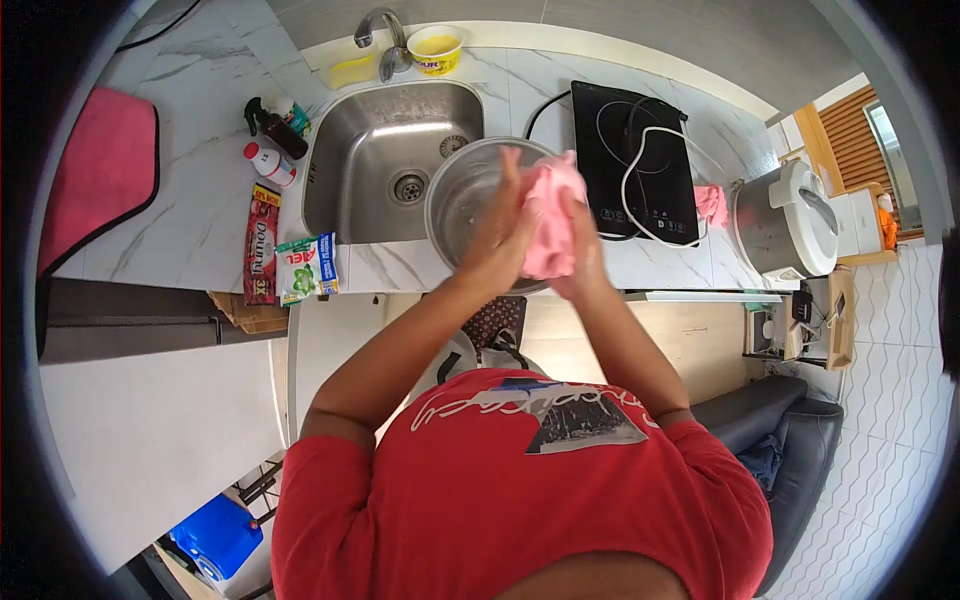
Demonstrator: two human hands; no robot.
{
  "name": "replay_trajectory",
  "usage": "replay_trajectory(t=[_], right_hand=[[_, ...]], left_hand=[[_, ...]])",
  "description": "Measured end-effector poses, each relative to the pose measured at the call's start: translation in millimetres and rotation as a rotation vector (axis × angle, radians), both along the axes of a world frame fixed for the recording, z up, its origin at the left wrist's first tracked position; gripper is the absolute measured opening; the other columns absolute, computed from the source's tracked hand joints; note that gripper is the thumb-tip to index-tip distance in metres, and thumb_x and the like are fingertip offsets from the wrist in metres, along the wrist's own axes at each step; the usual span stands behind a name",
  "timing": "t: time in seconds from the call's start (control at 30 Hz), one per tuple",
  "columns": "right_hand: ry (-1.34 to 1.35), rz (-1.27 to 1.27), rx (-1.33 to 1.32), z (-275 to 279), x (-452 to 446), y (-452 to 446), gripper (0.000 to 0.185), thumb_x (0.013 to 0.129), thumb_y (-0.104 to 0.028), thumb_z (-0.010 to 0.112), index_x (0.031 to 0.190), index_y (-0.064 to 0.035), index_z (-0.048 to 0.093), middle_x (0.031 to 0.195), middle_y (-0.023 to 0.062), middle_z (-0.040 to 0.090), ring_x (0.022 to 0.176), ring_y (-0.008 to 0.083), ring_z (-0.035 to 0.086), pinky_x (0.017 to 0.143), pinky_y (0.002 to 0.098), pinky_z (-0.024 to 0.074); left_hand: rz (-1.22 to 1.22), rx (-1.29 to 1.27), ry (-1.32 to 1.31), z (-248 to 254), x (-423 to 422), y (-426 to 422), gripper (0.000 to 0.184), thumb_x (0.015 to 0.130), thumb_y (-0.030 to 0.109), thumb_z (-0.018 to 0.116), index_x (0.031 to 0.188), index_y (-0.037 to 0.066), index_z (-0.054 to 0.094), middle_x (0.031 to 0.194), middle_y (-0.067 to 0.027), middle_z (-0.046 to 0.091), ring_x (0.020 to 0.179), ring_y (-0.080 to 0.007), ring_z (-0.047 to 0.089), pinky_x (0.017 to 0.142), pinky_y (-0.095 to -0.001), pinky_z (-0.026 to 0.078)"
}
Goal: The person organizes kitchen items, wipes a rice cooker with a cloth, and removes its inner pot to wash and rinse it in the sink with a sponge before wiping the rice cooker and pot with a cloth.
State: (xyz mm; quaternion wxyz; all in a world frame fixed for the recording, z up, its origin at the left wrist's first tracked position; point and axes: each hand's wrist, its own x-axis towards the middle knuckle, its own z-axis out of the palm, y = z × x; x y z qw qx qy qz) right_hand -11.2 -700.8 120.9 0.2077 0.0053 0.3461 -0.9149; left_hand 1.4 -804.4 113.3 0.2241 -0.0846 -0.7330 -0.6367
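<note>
A bunched pink cloth (550,220) is pressed between my two hands, over the right part of a round metal basin (445,200). My left hand (508,235) holds it from the left side, its fingers pointing up and slightly blurred. On the other side my right hand (585,245) grips the cloth, also blurred by motion. The basin rests at the counter's front, overlapping the right edge of the steel sink (350,190). What lies inside the basin is partly hidden by the hands and cloth.
Right of the basin is a black induction cooktop (625,150) with a white cable (628,190), then a small pink cloth (712,205) and a cooker (785,220). Bottles (270,165), a red packet (262,245) and a green-white packet (305,268) lie left of the sink. A tub (435,50) stands behind.
</note>
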Motion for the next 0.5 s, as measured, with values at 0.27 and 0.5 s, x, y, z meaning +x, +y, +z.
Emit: replay_trajectory(t=[0.27, 0.5], right_hand=[[0.043, -0.065, 0.203, -33.6, -51.8, -29.0, 0.048, 0.090, -0.040, 0.044, 0.124, -0.0062, 0.043, 0.108, 0.0126, 0.056, 0.093, 0.0246, 0.059, 0.081, 0.0367, 0.0487], [-0.197, -0.133, 0.535, -99.8, -84.1, -108.3, 0.049, 0.089, -0.042, 0.042, 0.121, -0.0050, 0.040, 0.106, 0.0163, 0.055, 0.089, 0.0272, 0.058, 0.072, 0.0443, 0.0494]], left_hand=[[0.021, -0.003, -0.257, -19.9, 17.6, -38.8, 0.052, 0.094, 0.046, 0.034, 0.118, 0.003, 0.053, 0.111, -0.0137, 0.059, 0.107, -0.0210, 0.052, 0.091, -0.0313, 0.039], [-0.106, 0.859, -0.754, -58.7, -23.2, -99.5, 0.066, 0.092, 0.054, 0.031, 0.133, 0.003, 0.036, 0.134, -0.0109, 0.043, 0.119, -0.0231, 0.044, 0.099, -0.0352, 0.035]])
